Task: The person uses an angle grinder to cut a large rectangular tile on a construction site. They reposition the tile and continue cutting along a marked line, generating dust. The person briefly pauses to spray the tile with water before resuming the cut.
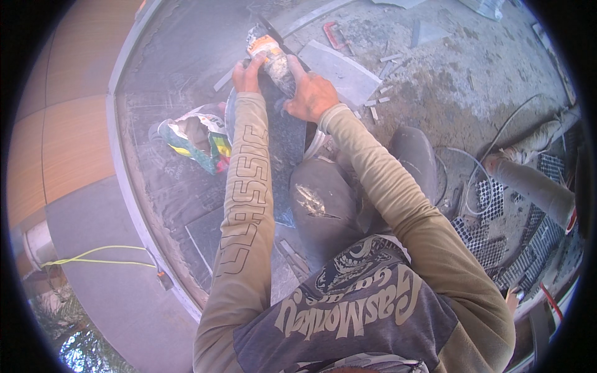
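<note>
Both of my hands are wrapped round a dusty angle grinder with an orange band near its head. My left hand grips it by the head end, while my right hand holds the body further back. Pale dust hangs in the air around the tool, and its disc is hard to make out. A dark, narrow edge lies beside the head; I cannot tell whether the grinder touches it. Below my hands, between my forearms, is a dark speckled slab. My knees are bent close to it.
Left of my left forearm stands an open, torn sack. A grey tile, a red clamp and thin offcuts lie beyond my right hand. Cables, a wrapped tube and dimpled black mats clutter the right. A yellow cord crosses the left ledge.
</note>
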`<action>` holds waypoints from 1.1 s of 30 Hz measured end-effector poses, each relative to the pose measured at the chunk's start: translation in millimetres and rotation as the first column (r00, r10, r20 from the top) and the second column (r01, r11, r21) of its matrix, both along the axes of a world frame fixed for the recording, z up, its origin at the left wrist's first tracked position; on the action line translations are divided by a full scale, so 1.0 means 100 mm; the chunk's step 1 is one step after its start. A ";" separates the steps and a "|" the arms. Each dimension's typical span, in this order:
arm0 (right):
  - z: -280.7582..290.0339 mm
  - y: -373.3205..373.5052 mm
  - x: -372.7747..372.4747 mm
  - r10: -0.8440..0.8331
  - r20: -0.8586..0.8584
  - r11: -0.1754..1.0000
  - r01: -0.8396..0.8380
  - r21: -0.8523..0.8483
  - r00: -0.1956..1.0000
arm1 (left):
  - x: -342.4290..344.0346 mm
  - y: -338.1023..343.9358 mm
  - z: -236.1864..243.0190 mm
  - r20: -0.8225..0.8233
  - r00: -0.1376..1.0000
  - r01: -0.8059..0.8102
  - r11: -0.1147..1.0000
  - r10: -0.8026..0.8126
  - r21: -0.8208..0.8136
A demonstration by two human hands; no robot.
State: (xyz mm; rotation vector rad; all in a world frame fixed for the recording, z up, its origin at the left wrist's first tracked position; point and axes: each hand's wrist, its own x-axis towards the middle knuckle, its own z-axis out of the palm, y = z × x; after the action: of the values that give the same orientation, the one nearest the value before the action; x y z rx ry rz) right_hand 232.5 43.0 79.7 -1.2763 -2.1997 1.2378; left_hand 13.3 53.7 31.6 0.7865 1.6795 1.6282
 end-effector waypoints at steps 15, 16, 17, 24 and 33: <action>-0.04 0.00 0.01 -0.030 0.031 0.999 0.030 -0.026 0.999 | 0.19 -0.72 0.01 -0.541 0.831 -0.210 0.827 -0.130 -0.521; -0.03 -0.03 -0.01 -0.028 0.025 0.999 0.029 -0.021 0.999 | 0.11 -0.74 0.02 -0.530 0.834 -0.197 0.813 -0.154 -0.547; -0.01 -0.06 -0.03 -0.027 0.007 0.999 0.027 -0.017 1.000 | -0.02 -0.72 0.00 -0.518 0.837 -0.185 0.799 -0.178 -0.573; 0.00 -0.03 0.10 -0.008 -0.010 0.999 0.007 -0.035 1.000 | -0.07 -0.63 -0.11 -0.485 0.840 -0.143 0.764 -0.242 -0.630; -0.02 -0.08 0.11 0.014 -0.018 0.999 -0.014 -0.030 1.000 | -0.13 -0.68 -0.09 -0.565 0.791 -0.185 0.788 -0.236 -0.588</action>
State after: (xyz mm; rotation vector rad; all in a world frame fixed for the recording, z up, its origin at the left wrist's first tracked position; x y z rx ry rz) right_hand 243.1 35.1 77.8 -1.2581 -2.1888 1.2870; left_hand 0.8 -14.1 22.9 1.0390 2.4574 0.6792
